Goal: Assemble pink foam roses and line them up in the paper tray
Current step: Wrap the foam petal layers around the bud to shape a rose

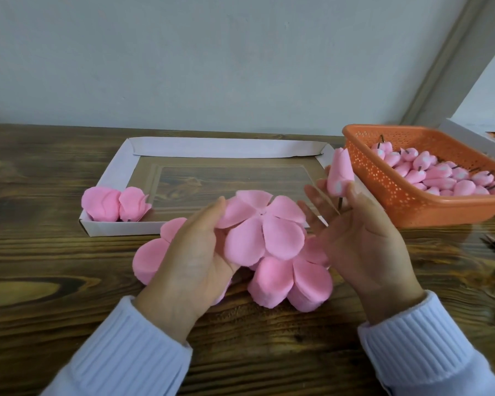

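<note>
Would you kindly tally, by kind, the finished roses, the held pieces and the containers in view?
Finished roses: 2
Held bud: 1
Held petal layer: 1
Paper tray: 1
Orange basket: 1
Total: 6

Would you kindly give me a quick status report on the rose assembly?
Left hand holds petal layer. Right hand grips bud. Two roses in tray. Nothing blocking.
</note>
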Available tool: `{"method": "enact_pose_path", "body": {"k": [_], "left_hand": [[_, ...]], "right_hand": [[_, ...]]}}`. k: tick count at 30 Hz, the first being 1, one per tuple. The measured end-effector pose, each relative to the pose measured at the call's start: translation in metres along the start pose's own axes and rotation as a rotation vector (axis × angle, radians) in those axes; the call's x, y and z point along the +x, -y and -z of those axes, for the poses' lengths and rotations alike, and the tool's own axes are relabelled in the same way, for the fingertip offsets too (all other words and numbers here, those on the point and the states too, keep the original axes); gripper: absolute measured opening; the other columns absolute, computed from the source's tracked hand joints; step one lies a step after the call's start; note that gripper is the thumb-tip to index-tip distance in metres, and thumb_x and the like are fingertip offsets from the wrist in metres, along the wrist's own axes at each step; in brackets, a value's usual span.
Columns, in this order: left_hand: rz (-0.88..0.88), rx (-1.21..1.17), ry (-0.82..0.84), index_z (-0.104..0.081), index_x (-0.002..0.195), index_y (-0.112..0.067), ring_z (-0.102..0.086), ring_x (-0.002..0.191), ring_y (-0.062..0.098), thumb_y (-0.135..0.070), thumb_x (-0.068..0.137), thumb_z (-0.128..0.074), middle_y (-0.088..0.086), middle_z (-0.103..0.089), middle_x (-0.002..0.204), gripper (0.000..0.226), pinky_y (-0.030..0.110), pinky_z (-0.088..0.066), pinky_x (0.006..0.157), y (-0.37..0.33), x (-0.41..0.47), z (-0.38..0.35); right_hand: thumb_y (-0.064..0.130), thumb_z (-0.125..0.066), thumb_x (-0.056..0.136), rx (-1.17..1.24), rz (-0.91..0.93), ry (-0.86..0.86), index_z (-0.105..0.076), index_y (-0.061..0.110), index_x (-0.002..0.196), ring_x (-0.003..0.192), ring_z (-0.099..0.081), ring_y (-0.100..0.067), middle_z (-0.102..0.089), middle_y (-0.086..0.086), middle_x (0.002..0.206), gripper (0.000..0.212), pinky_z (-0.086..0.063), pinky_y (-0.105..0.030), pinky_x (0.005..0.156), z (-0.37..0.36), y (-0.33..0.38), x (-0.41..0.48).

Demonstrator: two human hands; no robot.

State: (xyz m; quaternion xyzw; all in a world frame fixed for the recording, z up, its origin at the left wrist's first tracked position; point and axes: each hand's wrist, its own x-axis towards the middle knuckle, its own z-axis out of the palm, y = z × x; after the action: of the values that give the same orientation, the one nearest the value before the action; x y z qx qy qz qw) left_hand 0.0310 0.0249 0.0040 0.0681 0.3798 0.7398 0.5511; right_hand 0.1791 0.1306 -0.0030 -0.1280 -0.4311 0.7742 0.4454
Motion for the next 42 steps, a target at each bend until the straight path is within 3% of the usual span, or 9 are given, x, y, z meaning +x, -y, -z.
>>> {"method": "enact_pose_path", "body": {"k": [2, 5, 9, 12, 19, 22, 30, 37, 42], "left_hand": [[0.067, -0.112, 0.029, -0.065, 0.116, 0.001, -0.073, 0.087, 0.019, -0.030, 0.101, -0.044, 0.018, -0.072, 0.109, 0.040, 0.028, -0.059, 0.057, -0.002, 0.002, 0.003], [0.161, -0.175, 0.065, -0.067, 0.107, 0.005, -0.073, 0.092, 0.026, -0.027, 0.099, -0.046, 0.022, -0.071, 0.108, 0.040, 0.042, -0.061, 0.064, -0.001, 0.003, 0.008], [0.253, -0.180, 0.158, -0.060, 0.122, 0.007, -0.062, 0.117, 0.035, -0.029, 0.089, -0.055, 0.025, -0.064, 0.123, 0.050, 0.056, -0.049, 0.094, -0.002, 0.001, 0.010], [0.257, -0.198, 0.234, -0.064, 0.120, 0.007, -0.061, 0.119, 0.031, -0.020, 0.078, -0.064, 0.023, -0.064, 0.125, 0.050, 0.052, -0.048, 0.094, -0.002, 0.000, 0.010], [0.246, -0.171, 0.305, -0.069, 0.108, 0.007, -0.069, 0.105, 0.024, -0.001, 0.074, -0.070, 0.022, -0.068, 0.116, 0.035, 0.037, -0.056, 0.087, 0.007, -0.001, 0.010], [0.265, -0.189, 0.367, -0.068, 0.112, 0.007, -0.069, 0.104, 0.023, -0.004, 0.068, -0.072, 0.020, -0.068, 0.116, 0.046, 0.033, -0.057, 0.087, 0.007, -0.001, 0.012], [0.187, -0.125, 0.338, -0.054, 0.132, 0.002, -0.064, 0.112, 0.023, -0.012, 0.087, -0.059, 0.020, -0.063, 0.124, 0.047, 0.034, -0.052, 0.092, 0.013, -0.001, 0.011], [0.074, 0.019, 0.230, -0.074, 0.098, 0.004, -0.070, 0.100, 0.030, -0.005, 0.078, -0.059, 0.025, -0.069, 0.112, 0.027, 0.038, -0.059, 0.082, 0.013, -0.001, 0.010], [0.054, 0.049, 0.175, -0.079, 0.077, -0.002, -0.074, 0.083, 0.024, 0.000, 0.083, -0.053, 0.019, -0.074, 0.094, 0.026, 0.034, -0.061, 0.074, 0.014, -0.002, 0.007]], "right_hand": [[0.028, -0.062, 0.078, -0.106, 0.032, 0.022, -0.071, 0.024, 0.089, 0.106, -0.062, -0.017, -0.067, 0.003, 0.092, 0.015, -0.048, -0.039, 0.096, -0.002, 0.000, -0.002], [0.026, -0.068, 0.083, -0.214, 0.086, 0.090, -0.066, 0.021, 0.089, 0.103, -0.063, -0.015, -0.067, 0.004, 0.092, 0.008, -0.048, -0.039, 0.095, -0.004, -0.002, -0.005], [0.031, -0.082, 0.071, -0.259, 0.094, 0.160, -0.066, 0.018, 0.102, 0.098, -0.066, -0.020, -0.072, -0.005, 0.102, 0.037, -0.052, -0.035, 0.091, -0.009, -0.007, -0.007], [0.037, -0.084, 0.069, -0.308, 0.101, 0.154, -0.066, 0.019, 0.107, 0.102, -0.065, -0.024, -0.071, -0.008, 0.104, 0.045, -0.049, -0.043, 0.094, -0.008, -0.011, -0.006], [0.019, -0.067, 0.082, -0.423, 0.067, 0.205, -0.062, 0.011, 0.110, 0.100, -0.067, -0.017, -0.072, -0.008, 0.106, 0.030, -0.052, -0.025, 0.081, -0.011, -0.013, -0.009], [0.015, -0.065, 0.082, -0.490, 0.071, 0.205, -0.059, 0.007, 0.110, 0.100, -0.068, -0.017, -0.072, -0.009, 0.108, 0.030, -0.052, -0.023, 0.079, -0.012, -0.012, -0.011], [0.012, -0.068, 0.082, -0.690, 0.140, 0.207, -0.060, 0.014, 0.108, 0.101, -0.068, -0.016, -0.073, -0.004, 0.105, 0.027, -0.052, -0.022, 0.082, -0.015, -0.010, -0.014], [0.010, -0.067, 0.081, -0.555, 0.265, 0.067, -0.060, 0.015, 0.104, 0.096, -0.069, -0.011, -0.074, 0.001, 0.099, 0.025, -0.053, -0.020, 0.076, -0.011, -0.006, -0.010], [0.027, -0.076, 0.079, -0.302, 0.281, -0.094, -0.069, 0.026, 0.106, 0.114, -0.062, -0.017, -0.072, 0.005, 0.101, 0.028, -0.045, -0.039, 0.100, -0.008, -0.002, -0.007]]}}
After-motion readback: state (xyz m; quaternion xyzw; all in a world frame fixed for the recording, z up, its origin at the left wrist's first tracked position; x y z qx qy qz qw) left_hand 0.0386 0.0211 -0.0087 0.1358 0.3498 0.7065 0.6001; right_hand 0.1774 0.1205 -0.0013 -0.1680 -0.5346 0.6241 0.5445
